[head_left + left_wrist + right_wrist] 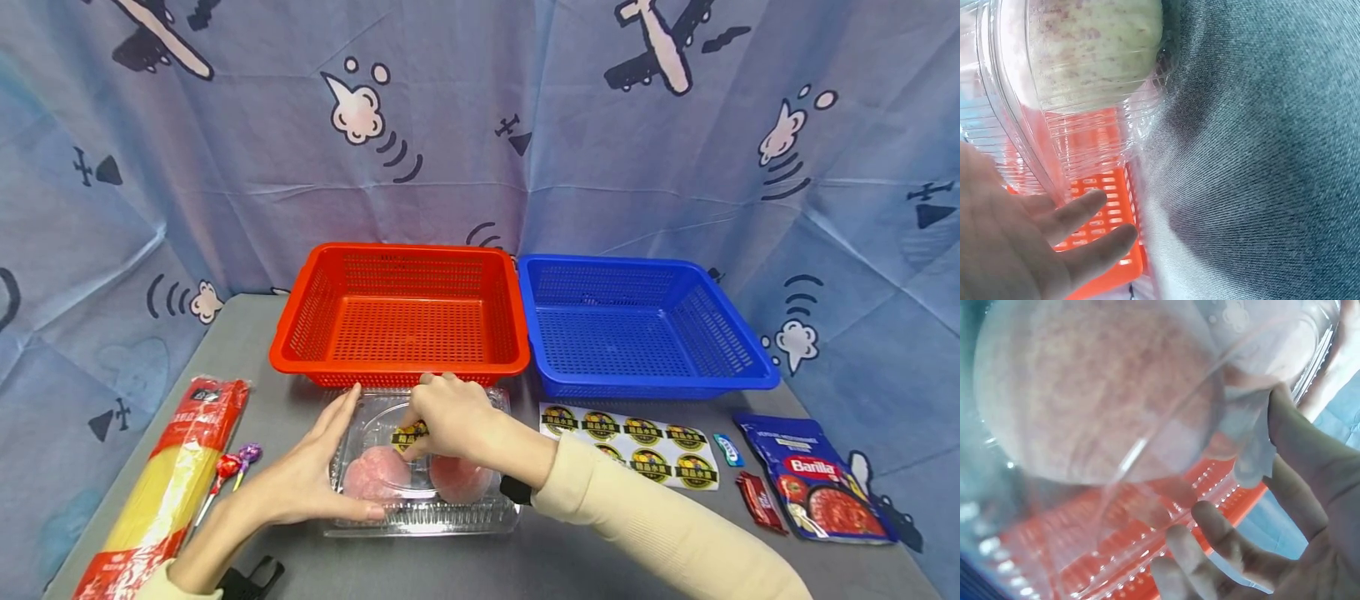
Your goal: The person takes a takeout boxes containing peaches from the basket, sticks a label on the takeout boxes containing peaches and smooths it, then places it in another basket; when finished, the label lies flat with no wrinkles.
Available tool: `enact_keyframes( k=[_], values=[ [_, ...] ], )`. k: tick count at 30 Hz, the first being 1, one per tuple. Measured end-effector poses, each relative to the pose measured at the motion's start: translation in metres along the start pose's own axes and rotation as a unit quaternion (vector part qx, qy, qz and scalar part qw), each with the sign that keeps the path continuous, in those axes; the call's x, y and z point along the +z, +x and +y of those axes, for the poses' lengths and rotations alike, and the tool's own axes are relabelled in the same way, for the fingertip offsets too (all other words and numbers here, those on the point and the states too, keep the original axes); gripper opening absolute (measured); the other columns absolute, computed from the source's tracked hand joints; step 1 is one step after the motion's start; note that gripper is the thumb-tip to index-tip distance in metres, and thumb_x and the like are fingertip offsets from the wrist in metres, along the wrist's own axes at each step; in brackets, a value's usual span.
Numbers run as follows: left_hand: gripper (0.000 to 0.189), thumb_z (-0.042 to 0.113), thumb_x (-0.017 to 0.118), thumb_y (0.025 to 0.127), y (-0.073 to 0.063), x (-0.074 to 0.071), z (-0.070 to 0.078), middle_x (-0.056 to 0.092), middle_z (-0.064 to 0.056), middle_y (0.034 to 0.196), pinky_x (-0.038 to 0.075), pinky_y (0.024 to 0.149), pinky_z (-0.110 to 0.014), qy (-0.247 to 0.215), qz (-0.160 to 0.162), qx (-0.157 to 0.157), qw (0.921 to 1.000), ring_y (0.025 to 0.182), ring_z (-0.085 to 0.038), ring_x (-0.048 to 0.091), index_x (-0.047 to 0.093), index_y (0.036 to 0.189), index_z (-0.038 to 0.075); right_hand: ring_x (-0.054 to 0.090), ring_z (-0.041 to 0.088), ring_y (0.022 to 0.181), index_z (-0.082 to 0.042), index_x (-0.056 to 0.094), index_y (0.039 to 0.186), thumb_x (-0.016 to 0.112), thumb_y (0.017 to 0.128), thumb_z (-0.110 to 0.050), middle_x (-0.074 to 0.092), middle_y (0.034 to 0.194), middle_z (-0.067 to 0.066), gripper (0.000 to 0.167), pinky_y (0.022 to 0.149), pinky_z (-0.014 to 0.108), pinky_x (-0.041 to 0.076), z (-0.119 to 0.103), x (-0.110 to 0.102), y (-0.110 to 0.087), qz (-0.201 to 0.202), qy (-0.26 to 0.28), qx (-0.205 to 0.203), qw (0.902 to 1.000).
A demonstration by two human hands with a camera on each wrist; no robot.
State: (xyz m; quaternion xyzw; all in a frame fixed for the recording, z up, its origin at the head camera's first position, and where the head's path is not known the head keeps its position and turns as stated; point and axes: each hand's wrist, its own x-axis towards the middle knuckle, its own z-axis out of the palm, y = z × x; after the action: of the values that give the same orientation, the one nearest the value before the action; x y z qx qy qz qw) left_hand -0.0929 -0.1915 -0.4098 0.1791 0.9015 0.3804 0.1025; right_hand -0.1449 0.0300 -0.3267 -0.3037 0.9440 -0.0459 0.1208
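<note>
A clear plastic clamshell box (420, 517) with two pink, peach-like fruits (377, 473) inside lies in front of the red basket. My right hand (457, 421) is over its lid and pinches a black-and-gold round sticker (408, 435) between thumb and index finger; the sticker's pale back (1254, 434) shows in the right wrist view. At the box's left side, my left hand (311, 483) rests with fingers extended and thumb spread along the front. Its fingers (1100, 250) are straight beside the box wall in the left wrist view.
A red basket (408, 372) and a blue basket (660, 385) stand behind. Right of the box lie a sticker sheet (626, 442), a blue Barilla pouch (817, 479), a red packet (761, 502) and a small blue-white packet (728, 450). At left are a noodle bag (168, 475) and lollipops (227, 465).
</note>
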Motion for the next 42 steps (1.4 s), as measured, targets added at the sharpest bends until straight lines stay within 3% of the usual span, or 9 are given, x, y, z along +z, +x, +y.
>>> enact_keyframes(
  k=[7, 18, 22, 29, 35, 42],
  values=[
    [0.146, 0.064, 0.09, 0.062, 0.0, 0.0, 0.0, 0.004, -0.025, 0.171, 0.037, 0.11, -0.073, 0.003, -0.001, -0.002, 1.0, 0.151, -0.056, 0.023, -0.005, 0.166, 0.025, 0.052, 0.015, 0.078, -0.036, 0.079, 0.114, 0.088, 0.074, -0.047, 0.063, 0.088, -0.006, 0.043, 0.057, 0.03, 0.046, 0.006, 0.0, -0.004, -0.007, 0.013, 0.015, 0.9998],
    [0.145, 0.064, 0.09, 0.063, 0.0, 0.0, -0.001, 0.005, -0.024, 0.171, 0.038, 0.109, -0.073, 0.007, 0.003, 0.004, 1.0, 0.15, -0.055, 0.025, -0.004, 0.166, 0.026, 0.066, 0.021, 0.093, -0.031, 0.079, 0.115, 0.09, 0.072, -0.046, 0.074, 0.109, 0.0, 0.046, 0.063, 0.037, 0.053, 0.015, -0.003, -0.01, -0.009, 0.025, 0.044, 0.9987],
    [0.145, 0.064, 0.09, 0.063, 0.0, 0.0, -0.001, 0.005, -0.024, 0.171, 0.037, 0.109, -0.074, 0.005, 0.003, 0.004, 1.0, 0.15, -0.055, 0.025, -0.004, 0.166, 0.025, 0.07, 0.022, 0.097, -0.032, 0.082, 0.107, 0.091, 0.073, -0.043, 0.075, 0.106, -0.001, 0.037, 0.064, 0.041, 0.057, 0.018, -0.004, -0.011, -0.003, 0.024, 0.037, 0.999],
    [0.144, 0.062, 0.091, 0.063, 0.001, 0.001, -0.001, 0.007, -0.023, 0.171, 0.037, 0.11, -0.074, 0.001, 0.005, 0.005, 1.0, 0.151, -0.054, 0.025, -0.003, 0.166, 0.025, 0.07, 0.014, 0.089, -0.032, 0.085, 0.085, 0.091, 0.075, -0.039, 0.077, 0.099, -0.005, 0.014, 0.06, 0.037, 0.054, 0.023, -0.004, -0.012, -0.005, 0.041, 0.034, 0.9986],
    [0.144, 0.062, 0.091, 0.062, 0.001, 0.001, -0.001, 0.008, -0.022, 0.171, 0.038, 0.11, -0.073, 0.001, 0.007, 0.005, 1.0, 0.15, -0.053, 0.026, -0.002, 0.166, 0.024, 0.07, 0.016, 0.091, -0.029, 0.085, 0.079, 0.09, 0.077, -0.033, 0.077, 0.097, -0.003, 0.007, 0.064, 0.04, 0.057, 0.026, -0.004, -0.014, 0.002, 0.053, 0.013, 0.9985],
    [0.144, 0.061, 0.091, 0.063, 0.0, 0.001, -0.001, 0.008, -0.022, 0.171, 0.038, 0.11, -0.073, 0.0, 0.007, 0.005, 1.0, 0.151, -0.052, 0.026, -0.001, 0.166, 0.023, 0.07, 0.015, 0.088, -0.024, 0.085, 0.075, 0.087, 0.081, -0.024, 0.079, 0.094, -0.003, 0.007, 0.062, 0.034, 0.055, 0.028, -0.002, -0.015, 0.009, 0.052, -0.032, 0.9981]
  ],
)
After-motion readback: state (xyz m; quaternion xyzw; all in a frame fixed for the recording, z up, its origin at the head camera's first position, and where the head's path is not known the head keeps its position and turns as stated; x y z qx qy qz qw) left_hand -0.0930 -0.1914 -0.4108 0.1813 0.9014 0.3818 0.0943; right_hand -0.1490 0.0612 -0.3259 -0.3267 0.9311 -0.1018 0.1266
